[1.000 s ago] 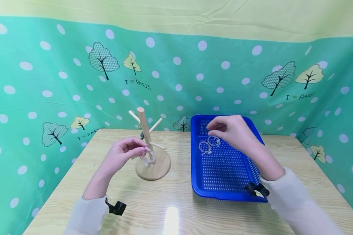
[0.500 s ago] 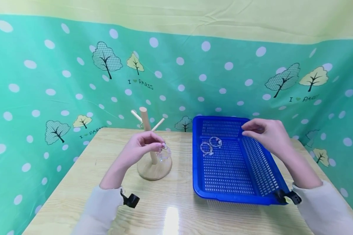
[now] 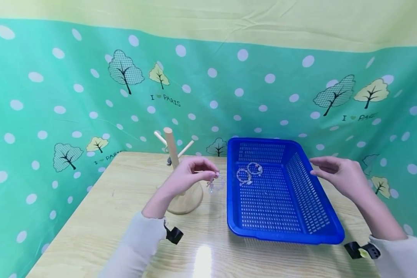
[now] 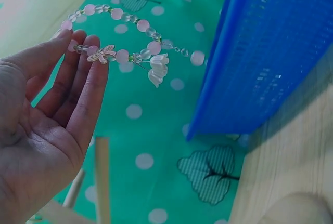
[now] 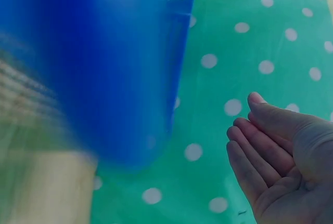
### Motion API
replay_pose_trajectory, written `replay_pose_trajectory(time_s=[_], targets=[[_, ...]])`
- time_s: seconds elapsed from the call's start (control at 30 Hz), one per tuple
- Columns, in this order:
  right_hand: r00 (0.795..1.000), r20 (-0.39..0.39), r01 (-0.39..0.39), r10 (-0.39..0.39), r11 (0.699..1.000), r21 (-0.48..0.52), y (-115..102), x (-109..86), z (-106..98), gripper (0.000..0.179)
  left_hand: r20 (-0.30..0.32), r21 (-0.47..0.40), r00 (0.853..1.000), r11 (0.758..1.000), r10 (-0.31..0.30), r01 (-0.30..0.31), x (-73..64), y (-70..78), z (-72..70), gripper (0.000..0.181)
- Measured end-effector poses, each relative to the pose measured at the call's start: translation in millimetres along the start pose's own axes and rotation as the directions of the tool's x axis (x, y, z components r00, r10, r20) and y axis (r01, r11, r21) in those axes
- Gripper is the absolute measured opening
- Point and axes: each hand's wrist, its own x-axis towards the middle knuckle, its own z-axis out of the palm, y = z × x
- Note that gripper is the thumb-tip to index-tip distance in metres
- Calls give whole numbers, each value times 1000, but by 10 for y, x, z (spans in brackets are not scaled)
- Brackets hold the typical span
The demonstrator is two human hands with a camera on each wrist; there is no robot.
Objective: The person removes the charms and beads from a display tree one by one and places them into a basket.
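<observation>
In the head view my left hand [image 3: 182,178] pinches a beaded bracelet [image 3: 218,183] between thumb and fingertips, in front of the wooden stand and left of the blue basket [image 3: 231,200]. Pink and clear beads, a metal flower and a white bell-shaped blossom charm show on the bracelet [image 4: 122,56] in the left wrist view. My right hand [image 3: 344,177] hovers at the basket's right rim, fingers relaxed and holding nothing. Inside the basket, toward its left side, lie one bracelet [image 3: 243,176] and another bracelet [image 3: 255,168].
The wooden stand [image 3: 171,148] has a round base [image 3: 187,202] and several pegs, with a small dark item [image 3: 168,161] hanging at its left. Behind the wooden table [image 3: 100,200] hangs a green dotted curtain [image 3: 212,92].
My left hand has carried the bracelet right, from beside the stand's post toward the basket. My right hand has moved right, from over the basket to its right rim.
</observation>
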Motion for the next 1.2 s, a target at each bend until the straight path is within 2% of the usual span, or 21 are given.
replay_pose_trajectory(time_s=[0.2,0.43,0.63,0.8,1.07,1.2], targets=[[997,67,-33,35,999,-30,234,-83,11,48,28,-1,1000,1000,-5,5,107,20,141,15],[990,132,-49,45,998,31,431,-188,80,49,65,-1,998,1000,0,0,221,68,274,14],[994,100,-41,33,996,77,449,-244,167,46,87,-10,996,1000,26,-25,334,90,378,13],[996,83,-25,19,997,76,427,-261,209,43,94,17,994,999,47,-49,429,106,465,13],[995,93,-23,18,998,51,390,-254,225,42,97,27,995,999,22,-25,618,148,588,14],[994,104,-33,28,998,47,376,-253,216,42,121,31,993,999,20,-24,752,181,659,14]])
